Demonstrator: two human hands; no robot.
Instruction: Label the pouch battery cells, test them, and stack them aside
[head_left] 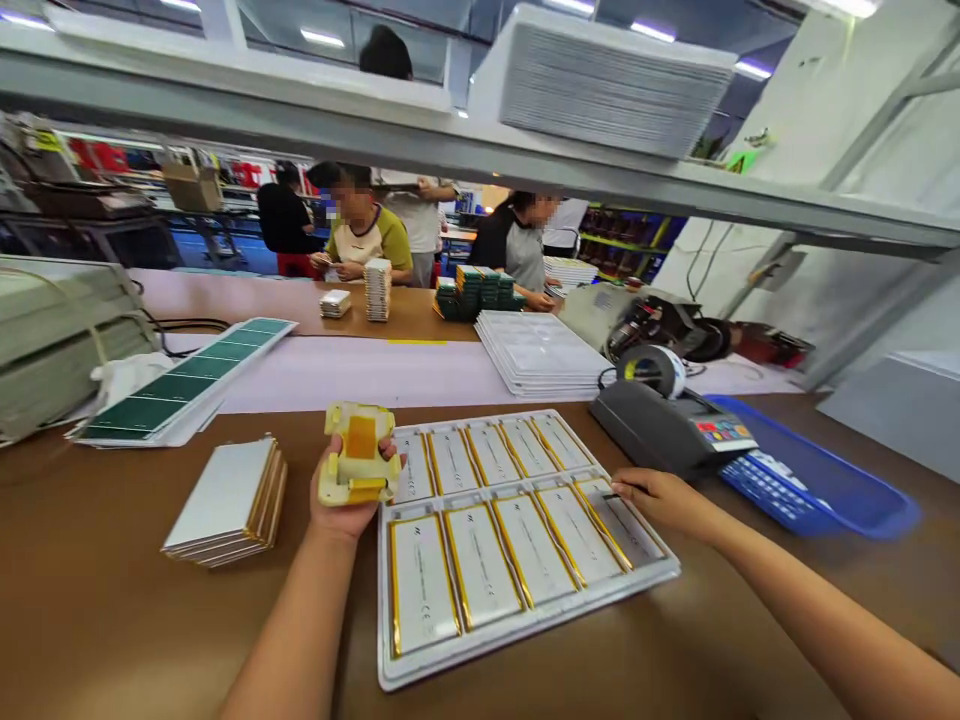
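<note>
My left hand is wrapped round a pale yellow plastic fixture with an orange patch in its middle, held above the tray's left side. In front of me lies a white plastic tray with two rows of flat white pouch batteries edged in gold tape. My right hand reaches to the tray's right edge, its fingers pinched at the top end of the rightmost front battery. That battery looks darker than its neighbours. Left of the tray sits a stack of batteries.
Behind the tray are stacked white trays. A grey tape dispenser and a blue basket stand at the right. Green-labelled sheets lie at the left. A shelf beam crosses overhead; co-workers sit across the bench.
</note>
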